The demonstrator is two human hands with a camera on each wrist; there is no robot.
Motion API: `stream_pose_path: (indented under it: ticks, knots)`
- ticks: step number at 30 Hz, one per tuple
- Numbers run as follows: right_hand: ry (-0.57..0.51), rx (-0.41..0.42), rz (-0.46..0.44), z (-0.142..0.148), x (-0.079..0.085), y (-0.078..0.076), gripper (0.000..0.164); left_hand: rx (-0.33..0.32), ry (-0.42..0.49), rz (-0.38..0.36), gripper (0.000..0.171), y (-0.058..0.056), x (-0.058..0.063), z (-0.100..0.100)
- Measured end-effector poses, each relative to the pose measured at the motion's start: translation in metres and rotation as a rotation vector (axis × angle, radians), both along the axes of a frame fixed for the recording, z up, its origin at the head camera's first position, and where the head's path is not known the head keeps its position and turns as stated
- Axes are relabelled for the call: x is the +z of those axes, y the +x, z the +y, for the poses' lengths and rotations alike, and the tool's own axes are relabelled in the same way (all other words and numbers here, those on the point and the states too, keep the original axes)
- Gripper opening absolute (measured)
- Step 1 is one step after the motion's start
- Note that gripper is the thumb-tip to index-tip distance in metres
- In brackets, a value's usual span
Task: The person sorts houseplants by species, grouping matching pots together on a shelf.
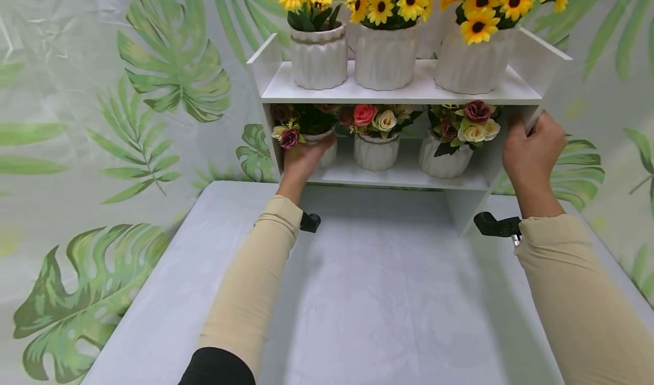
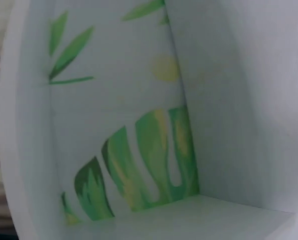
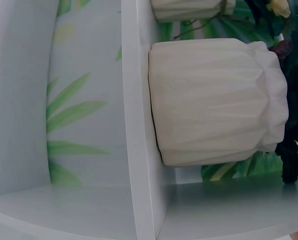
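On the lower shelf, my left hand [image 1: 306, 153] holds the leftmost white ribbed pot [image 1: 328, 155] of artificial roses [image 1: 289, 137]; its fingers are partly hidden by the flowers. My right hand [image 1: 536, 146] grips the right side panel of the white two-tier shelf [image 1: 401, 99], fingers curled at its edge. Beside it stands the right rose pot [image 1: 445, 157], which also shows large in the right wrist view as a ribbed pot [image 3: 214, 102]. A middle rose pot [image 1: 376, 152] with pink and cream blooms sits between them. The left wrist view shows no hand.
Several yellow sunflowers [image 1: 380, 4] fill three white pots on the top shelf. The shelf's leg panel [image 1: 467, 209] stands on a white-covered table [image 1: 368, 294]. A leaf-patterned backdrop [image 1: 174, 55] hangs behind. Under the lower shelf is an open bay with the backdrop [image 2: 113, 100] visible through it.
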State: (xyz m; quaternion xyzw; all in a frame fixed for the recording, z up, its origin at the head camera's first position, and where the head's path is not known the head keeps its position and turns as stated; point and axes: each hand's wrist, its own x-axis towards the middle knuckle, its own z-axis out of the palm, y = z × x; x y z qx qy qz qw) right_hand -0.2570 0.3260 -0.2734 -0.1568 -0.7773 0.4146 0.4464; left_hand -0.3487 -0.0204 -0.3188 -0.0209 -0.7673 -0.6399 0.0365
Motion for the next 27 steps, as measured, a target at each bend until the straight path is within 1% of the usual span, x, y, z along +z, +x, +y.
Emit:
stream_pose_path:
  ticks: [1, 3, 5, 12, 17, 22, 23, 25, 27]
  knots:
    - [0.0, 0.001, 0.001, 0.0, 0.0, 0.0, 0.039, 0.069, -0.16, 0.026, 0.099, 0.0, -0.004, -0.001]
    - [0.006, 0.003, 0.007, 0.0, 0.0, 0.0, 0.039, 0.101, -0.176, 0.048, 0.101, 0.001, -0.007, -0.002]
    - [0.007, 0.006, 0.009, 0.0, 0.001, 0.0, 0.038, 0.106, -0.176, 0.058, 0.1, 0.003, -0.009, -0.002]
    - [0.0, 0.007, -0.014, 0.001, -0.001, 0.003, 0.037, 0.092, -0.23, 0.027, 0.1, 0.007, -0.009, -0.001]
    - [-0.013, 0.003, -0.02, 0.002, 0.0, 0.003, 0.037, 0.086, -0.251, 0.009, 0.1, 0.006, -0.007, -0.001]
    - [-0.031, 0.0, -0.041, 0.004, 0.002, 0.002, 0.037, 0.108, -0.226, 0.017, 0.097, 0.009, -0.005, 0.002]
    - [-0.042, 0.004, -0.052, 0.005, 0.002, 0.003, 0.036, 0.119, -0.22, 0.019, 0.095, 0.011, -0.005, 0.003]
    - [-0.075, 0.028, -0.082, 0.007, 0.001, 0.005, 0.031, 0.15, -0.189, 0.044, 0.092, 0.017, -0.006, 0.006]
    - [-0.115, 0.06, -0.134, 0.009, -0.001, 0.01, 0.027, 0.189, -0.146, 0.079, 0.09, 0.028, -0.01, 0.008]
